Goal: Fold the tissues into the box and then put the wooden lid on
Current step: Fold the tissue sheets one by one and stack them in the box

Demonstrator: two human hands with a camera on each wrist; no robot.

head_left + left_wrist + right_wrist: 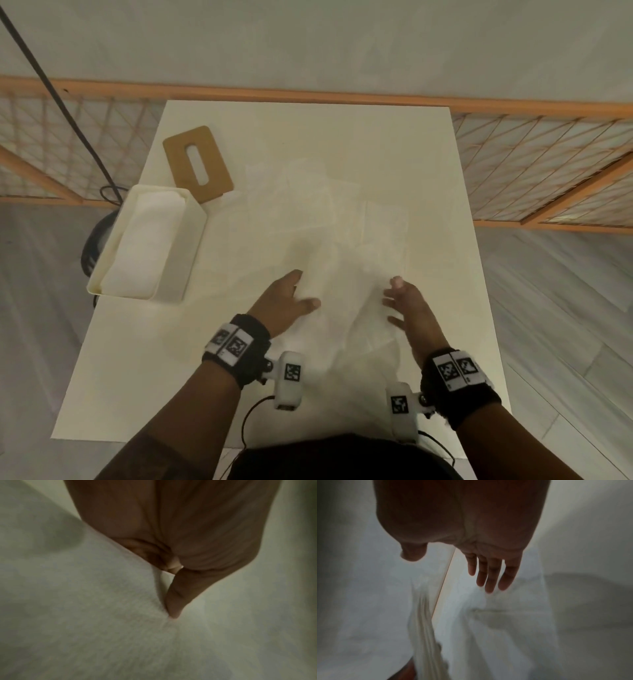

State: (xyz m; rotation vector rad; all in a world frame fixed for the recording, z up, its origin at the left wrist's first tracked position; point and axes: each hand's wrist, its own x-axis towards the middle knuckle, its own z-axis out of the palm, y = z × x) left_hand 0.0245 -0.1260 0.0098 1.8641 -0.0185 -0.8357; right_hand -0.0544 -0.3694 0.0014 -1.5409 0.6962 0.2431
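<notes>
A cream tissue box (178, 274) stands at the table's left, with a stack of white tissues (140, 246) inside. The wooden lid (214, 174), with a slot in it, lies flat just behind the box. Several loose tissues (301, 205) are spread over the middle of the table. A rumpled tissue (349, 301) rises between my hands. My left hand (301, 291) lies flat at its left edge, thumb (173, 601) touching the tissue (85, 601), other fingers hidden by a fold. My right hand (399, 301) hovers at its right edge, fingers (489, 577) straight and spread over the tissue (505, 628).
The white table (164, 370) is narrow, with the floor on both sides. An orange lattice barrier (548, 164) runs behind it. A black cable (51, 78) hangs at the far left, and a dark round object (94, 240) sits on the floor beside the box.
</notes>
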